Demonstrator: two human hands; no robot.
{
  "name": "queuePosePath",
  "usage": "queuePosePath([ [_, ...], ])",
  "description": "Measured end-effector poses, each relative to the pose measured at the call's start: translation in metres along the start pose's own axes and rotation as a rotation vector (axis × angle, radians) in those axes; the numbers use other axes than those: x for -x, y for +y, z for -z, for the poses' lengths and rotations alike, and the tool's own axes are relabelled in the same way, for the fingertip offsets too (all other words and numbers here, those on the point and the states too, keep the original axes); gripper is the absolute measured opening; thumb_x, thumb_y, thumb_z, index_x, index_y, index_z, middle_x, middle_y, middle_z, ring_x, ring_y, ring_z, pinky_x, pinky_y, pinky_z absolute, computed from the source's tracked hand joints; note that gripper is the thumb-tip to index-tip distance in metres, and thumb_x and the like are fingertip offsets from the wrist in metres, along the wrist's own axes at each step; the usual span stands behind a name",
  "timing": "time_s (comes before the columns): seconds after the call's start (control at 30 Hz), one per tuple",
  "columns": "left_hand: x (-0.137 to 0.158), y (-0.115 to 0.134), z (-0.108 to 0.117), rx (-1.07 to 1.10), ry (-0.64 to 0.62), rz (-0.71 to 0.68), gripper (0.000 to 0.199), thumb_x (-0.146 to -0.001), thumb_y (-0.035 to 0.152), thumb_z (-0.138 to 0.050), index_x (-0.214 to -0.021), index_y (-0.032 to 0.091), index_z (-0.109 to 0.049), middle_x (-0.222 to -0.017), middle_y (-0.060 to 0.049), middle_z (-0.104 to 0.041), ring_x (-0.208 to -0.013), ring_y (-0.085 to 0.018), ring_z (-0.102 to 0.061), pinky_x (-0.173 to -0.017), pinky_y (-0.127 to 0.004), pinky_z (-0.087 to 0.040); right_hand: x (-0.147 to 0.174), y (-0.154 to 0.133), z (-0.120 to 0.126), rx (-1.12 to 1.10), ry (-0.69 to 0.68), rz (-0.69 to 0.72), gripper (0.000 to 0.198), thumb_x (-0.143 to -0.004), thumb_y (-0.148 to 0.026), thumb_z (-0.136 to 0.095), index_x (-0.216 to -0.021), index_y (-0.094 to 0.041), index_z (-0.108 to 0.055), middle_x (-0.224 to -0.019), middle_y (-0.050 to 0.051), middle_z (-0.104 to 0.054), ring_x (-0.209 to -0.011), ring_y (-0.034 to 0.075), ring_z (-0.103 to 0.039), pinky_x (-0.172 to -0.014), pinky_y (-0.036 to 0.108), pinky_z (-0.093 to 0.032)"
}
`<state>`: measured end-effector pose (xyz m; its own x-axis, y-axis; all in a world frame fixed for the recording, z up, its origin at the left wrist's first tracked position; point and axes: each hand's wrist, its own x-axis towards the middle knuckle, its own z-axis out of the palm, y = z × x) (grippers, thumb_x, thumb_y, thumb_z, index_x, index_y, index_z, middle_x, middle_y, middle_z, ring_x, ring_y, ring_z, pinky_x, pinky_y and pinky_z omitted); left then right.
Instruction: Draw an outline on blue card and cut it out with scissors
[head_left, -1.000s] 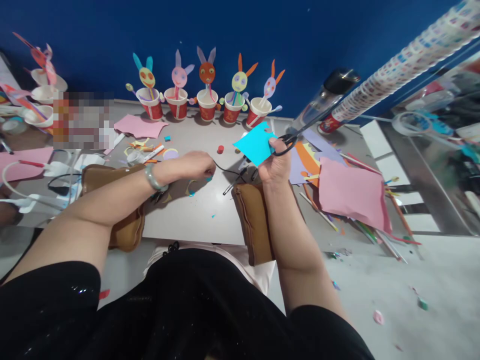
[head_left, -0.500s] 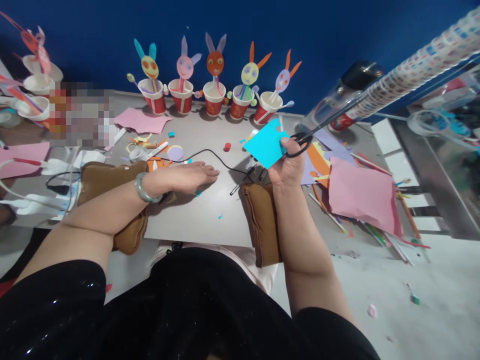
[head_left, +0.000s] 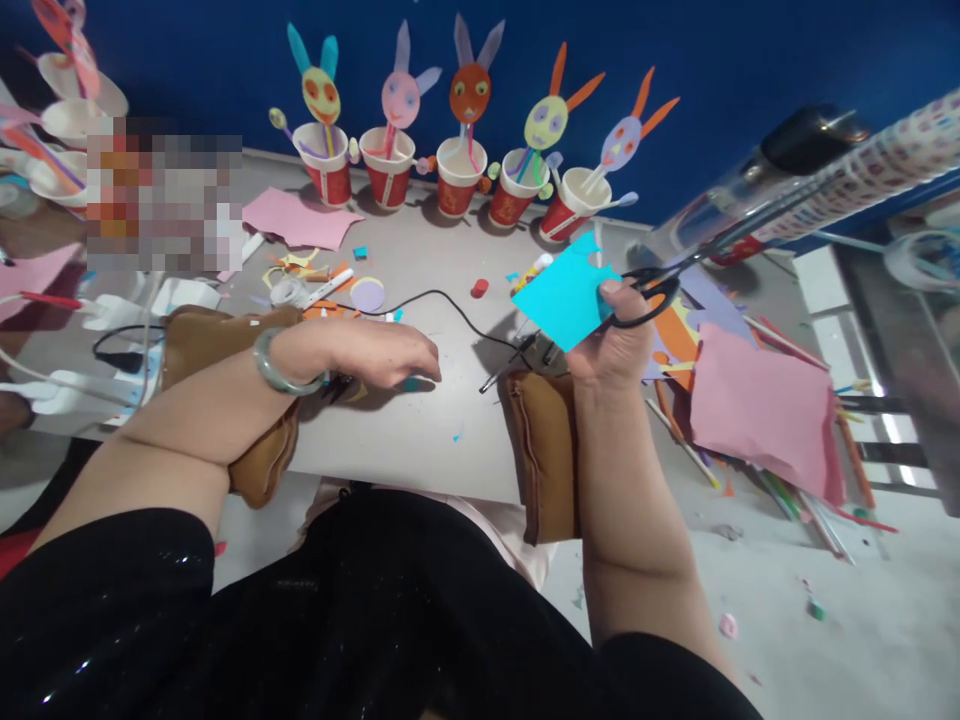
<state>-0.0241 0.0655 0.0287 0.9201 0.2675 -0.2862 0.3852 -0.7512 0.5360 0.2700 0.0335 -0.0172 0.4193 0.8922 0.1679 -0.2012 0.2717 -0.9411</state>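
Note:
My right hand (head_left: 619, 335) grips a bright blue sheet of paper (head_left: 559, 295), its upper edge cut and notched, between thumb and fingers. Black-handled scissors (head_left: 651, 285) are held in the same hand, the blades pointing away to the upper right. Low over the table, my left hand (head_left: 379, 352), with a pale bangle (head_left: 274, 362) at the wrist, has its fingers bent down and together. Just beneath it lies a small blue scrap (head_left: 411, 384); what the fingertips hold, if anything, is hidden.
Rabbit-faced red paper cups (head_left: 461, 180) line the back. Brown cushions (head_left: 551, 455) lie near both forearms. A black cable (head_left: 465, 315) crosses the table (head_left: 397, 430). Pink paper (head_left: 765, 405) covers sticks at the right; cut scraps (head_left: 367, 294) and a power strip (head_left: 75, 375) are at the left.
My left hand's fingers went from stretched flat to bent downward, close to the blue scrap. My right hand still holds the blue paper and scissors. The whole view shifted slightly.

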Motion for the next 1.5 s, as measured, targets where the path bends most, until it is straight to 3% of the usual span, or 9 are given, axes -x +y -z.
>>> queuePosePath([
  [0.1, -0.005, 0.006, -0.007, 0.001, -0.171, -0.044, 0.045, -0.074, 0.002, -0.049, -0.104, 0.022, -0.077, -0.110, -0.007, -0.075, -0.093, -0.018, -0.066, -0.079, -0.026, -0.045, 0.004, -0.002, -0.004, -0.051, 0.004, -0.020, 0.037, -0.066, -0.047, -0.084, -0.073, -0.028, -0.053, -0.078, -0.002, -0.064, -0.090, 0.025, -0.070, -0.079, 0.045, -0.062],
  [0.3, 0.004, 0.006, -0.001, -0.056, -0.271, 0.066, 0.029, -0.077, 0.012, -0.055, -0.094, 0.019, -0.078, -0.089, -0.007, -0.077, -0.078, -0.020, -0.065, -0.073, -0.029, -0.044, 0.018, -0.017, -0.022, -0.041, -0.099, -0.051, 0.045, -0.062, -0.047, -0.087, -0.069, -0.025, -0.048, -0.073, -0.002, -0.059, -0.083, 0.023, -0.069, -0.075, 0.042, -0.062],
  [0.4, 0.002, 0.004, 0.005, 0.131, -0.120, 0.058, 0.025, -0.082, 0.026, -0.062, -0.101, 0.018, -0.077, -0.096, -0.008, -0.076, -0.083, -0.019, -0.066, -0.078, -0.030, -0.047, 0.026, -0.025, -0.028, -0.041, -0.222, -0.104, 0.045, -0.061, -0.043, -0.088, -0.066, -0.024, -0.047, -0.074, -0.001, -0.058, -0.082, 0.021, -0.066, -0.076, 0.041, -0.060],
  [0.57, -0.014, 0.006, 0.004, 0.808, 0.431, 0.119, 0.059, -0.083, 0.044, -0.071, -0.133, 0.015, -0.058, -0.115, -0.013, -0.068, -0.082, -0.017, -0.068, -0.072, -0.030, -0.053, 0.036, -0.026, -0.027, 0.056, -0.503, -0.202, 0.048, -0.056, -0.042, -0.093, -0.066, -0.023, -0.051, -0.078, -0.001, -0.059, -0.073, 0.017, -0.059, -0.067, 0.034, -0.051],
  [0.73, -0.018, 0.010, 0.003, 1.096, 0.413, 0.080, 0.053, -0.073, 0.039, -0.083, -0.116, 0.014, -0.067, -0.089, -0.005, -0.070, -0.069, -0.012, -0.065, -0.059, -0.023, -0.047, 0.042, -0.024, -0.028, 0.157, -0.696, -0.253, 0.042, -0.060, -0.041, -0.093, -0.069, -0.021, -0.057, -0.076, -0.001, -0.061, -0.071, 0.015, -0.059, -0.066, 0.031, -0.046],
  [0.9, -0.016, 0.009, 0.004, 1.099, 0.379, 0.042, 0.023, -0.066, 0.025, -0.085, -0.077, 0.013, -0.068, -0.060, 0.000, -0.065, -0.054, -0.009, -0.058, -0.051, -0.021, -0.041, 0.041, -0.021, -0.029, 0.136, -0.593, -0.253, 0.043, -0.058, -0.041, -0.093, -0.068, -0.021, -0.056, -0.078, -0.001, -0.063, -0.068, 0.013, -0.056, -0.059, 0.028, -0.042],
  [1.03, -0.017, 0.009, 0.003, 1.109, 0.404, 0.129, 0.022, -0.065, 0.020, -0.084, -0.077, 0.014, -0.066, -0.056, 0.001, -0.065, -0.046, -0.008, -0.055, -0.044, -0.019, -0.035, 0.038, -0.019, -0.029, 0.164, -0.477, -0.262, 0.046, -0.058, -0.045, -0.092, -0.071, -0.022, -0.054, -0.080, -0.001, -0.061, -0.068, 0.014, -0.056, -0.060, 0.030, -0.045],
  [1.27, -0.018, 0.014, 0.002, 1.228, 0.719, 0.223, 0.017, -0.077, 0.018, -0.075, -0.079, 0.017, -0.059, -0.057, 0.002, -0.066, -0.050, -0.008, -0.060, -0.046, -0.017, -0.038, 0.037, -0.016, -0.034, 0.082, -0.372, -0.301, 0.047, -0.054, -0.048, -0.092, -0.079, -0.025, -0.060, -0.077, 0.000, -0.064, -0.072, 0.019, -0.061, -0.068, 0.037, -0.053],
  [1.5, -0.017, 0.012, 0.002, 1.161, 0.582, 0.222, 0.012, -0.079, 0.019, -0.075, -0.075, 0.016, -0.065, -0.059, 0.001, -0.066, -0.051, -0.008, -0.059, -0.046, -0.018, -0.041, 0.032, -0.009, -0.031, 0.034, -0.203, -0.202, 0.039, -0.057, -0.036, -0.091, -0.075, -0.024, -0.060, -0.070, -0.004, -0.061, -0.066, 0.015, -0.058, -0.065, 0.033, -0.052],
])
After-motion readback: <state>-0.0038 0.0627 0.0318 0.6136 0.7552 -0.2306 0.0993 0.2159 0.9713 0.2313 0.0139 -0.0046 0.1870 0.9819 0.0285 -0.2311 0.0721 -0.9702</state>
